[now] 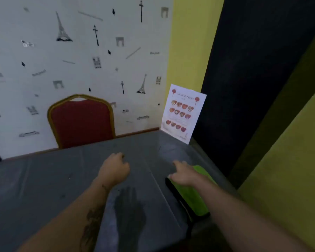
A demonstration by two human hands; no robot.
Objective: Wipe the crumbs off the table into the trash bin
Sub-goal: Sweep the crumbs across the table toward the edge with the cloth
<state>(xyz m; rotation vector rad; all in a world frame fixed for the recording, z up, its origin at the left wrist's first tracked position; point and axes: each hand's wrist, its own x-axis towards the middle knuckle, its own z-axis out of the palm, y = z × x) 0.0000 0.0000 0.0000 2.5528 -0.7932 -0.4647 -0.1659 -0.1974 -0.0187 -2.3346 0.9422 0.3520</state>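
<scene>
- We think we are near the start of the job, or in the middle of it. We cannot tell which from here.
- The gray counter has only a few tiny dark specks that we can see, like the ones near its left part. They may be crumbs, but the picture is blurry, so we are not sure.
- We see no trash bin anywhere in this view. So nothing shows crumbs going into a bin yet, and that part is likely left to do.
- A green thing lies at the right edge of the counter, on top of something dark. It may be a cloth for wiping, or it may be a chair seat. We cannot tell.
- Our right hand is over the far end of the green thing. Its fingers are spread apart and point forward. They look like they touch the green thing or are just above it, not closed around it.
- Our left hand is over the middle of the counter, well apart from the green thing. Its fingers are curled in, loosely closed, and we see nothing in them.
- The specks are to the left of our left hand, not under any fingers.
- A menu card stands at the far right corner, and a red chair sits behind the counter.
</scene>
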